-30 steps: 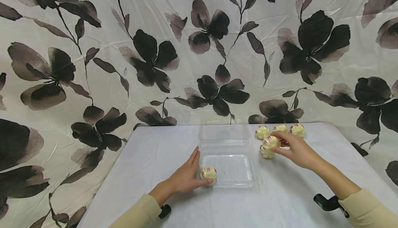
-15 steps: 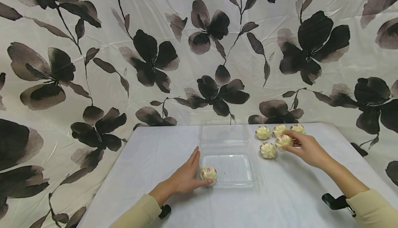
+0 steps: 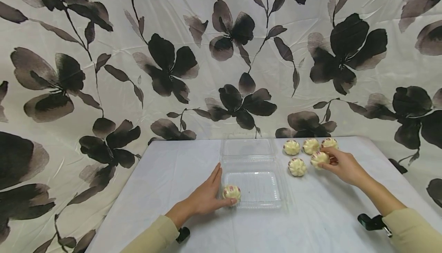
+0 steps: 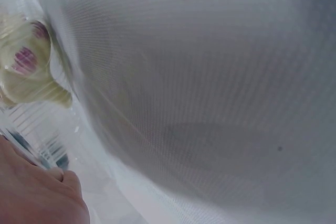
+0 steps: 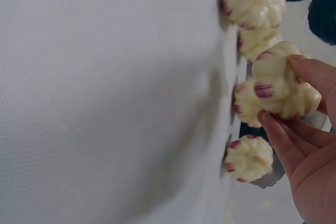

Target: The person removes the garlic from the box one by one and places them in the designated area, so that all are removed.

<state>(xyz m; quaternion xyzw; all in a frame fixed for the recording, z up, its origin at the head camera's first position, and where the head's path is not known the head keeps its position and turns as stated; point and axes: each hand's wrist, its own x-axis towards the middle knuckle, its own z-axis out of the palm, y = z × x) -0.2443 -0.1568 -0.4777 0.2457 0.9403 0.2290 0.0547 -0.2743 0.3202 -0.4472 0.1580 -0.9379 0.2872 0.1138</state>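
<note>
My right hand pinches a pale yellow garlic bulb with purple streaks between thumb and fingertips. In the right wrist view this held bulb appears in front of several others. Straight fingers of my left hand lie along the left side of a clear plastic clamshell container, its thumb at the front edge. One garlic bulb sits in the container's front left corner. The left wrist view shows that bulb through the clear wall, with part of the left hand below.
Three garlic bulbs stand in a back row: left bulb, middle bulb and right bulb. Another bulb stands in front of them. The container's open lid lies towards the back. Floral cloth hangs behind the white table.
My right hand has carried its garlic bulb rightward, away from above the front bulb, to a spot just before the back row. The left hand has stayed at the container.
</note>
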